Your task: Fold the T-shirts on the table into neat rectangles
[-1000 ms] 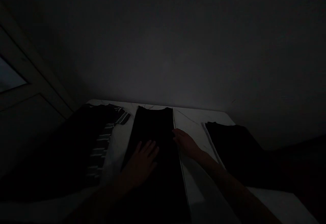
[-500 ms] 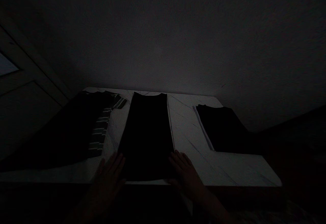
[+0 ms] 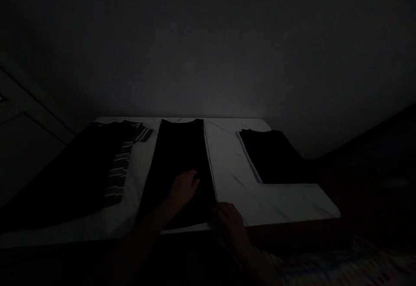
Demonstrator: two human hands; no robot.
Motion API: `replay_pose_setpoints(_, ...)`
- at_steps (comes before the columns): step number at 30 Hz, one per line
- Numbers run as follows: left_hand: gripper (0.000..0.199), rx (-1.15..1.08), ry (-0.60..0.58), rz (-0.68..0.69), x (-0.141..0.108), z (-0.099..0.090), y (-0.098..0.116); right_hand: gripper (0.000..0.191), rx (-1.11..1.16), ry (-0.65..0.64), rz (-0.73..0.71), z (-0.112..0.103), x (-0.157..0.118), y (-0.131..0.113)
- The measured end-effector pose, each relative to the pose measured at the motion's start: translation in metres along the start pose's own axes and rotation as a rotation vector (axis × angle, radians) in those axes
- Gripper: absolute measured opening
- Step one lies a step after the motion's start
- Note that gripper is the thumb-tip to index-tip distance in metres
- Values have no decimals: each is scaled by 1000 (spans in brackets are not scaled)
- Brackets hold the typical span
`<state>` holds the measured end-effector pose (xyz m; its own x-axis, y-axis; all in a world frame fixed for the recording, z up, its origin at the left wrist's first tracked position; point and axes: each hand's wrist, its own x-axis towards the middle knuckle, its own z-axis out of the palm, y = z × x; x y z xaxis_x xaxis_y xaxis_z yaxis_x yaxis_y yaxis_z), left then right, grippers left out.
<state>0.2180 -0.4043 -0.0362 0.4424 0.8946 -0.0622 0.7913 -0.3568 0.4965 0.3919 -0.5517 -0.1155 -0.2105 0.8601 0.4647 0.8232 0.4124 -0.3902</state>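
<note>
The left hand [image 3: 186, 186] is over the middle cloth [image 3: 181, 149], the right hand [image 3: 229, 220] at its five-o'clock corner; any pinch is unclear. The cloth runs lengthwise toward twelve.

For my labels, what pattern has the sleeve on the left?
The sleeve has light stripes on dark; head view.

From far off, I see plain black on the left cloth [image 3: 78, 169], the middle cloth [image 3: 178, 147] and the right cloth [image 3: 273, 156]. The striped cloth [image 3: 116, 175] is dark with pale lines. The tabletop [image 3: 232, 186] is white with bluish streaks.
</note>
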Motion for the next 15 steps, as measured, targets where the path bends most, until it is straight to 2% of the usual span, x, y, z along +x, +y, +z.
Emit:
replay_pose_setpoints(3,28,57,-63,-15,15,5,5,30,4,13,20,2,-1,0)
replay_pose_setpoints(8,47,-4,-119,-36,19,13,9,27,-15,100,29,6,0,-1)
replay_pose_setpoints(11,40,-155,-139,-64,22,16,8,26,-13,136,14,5,1,-1)
replay_pose_setpoints(15,30,-514,-129,-206,24,23,2,32,-5,105,16,1,-2,1)
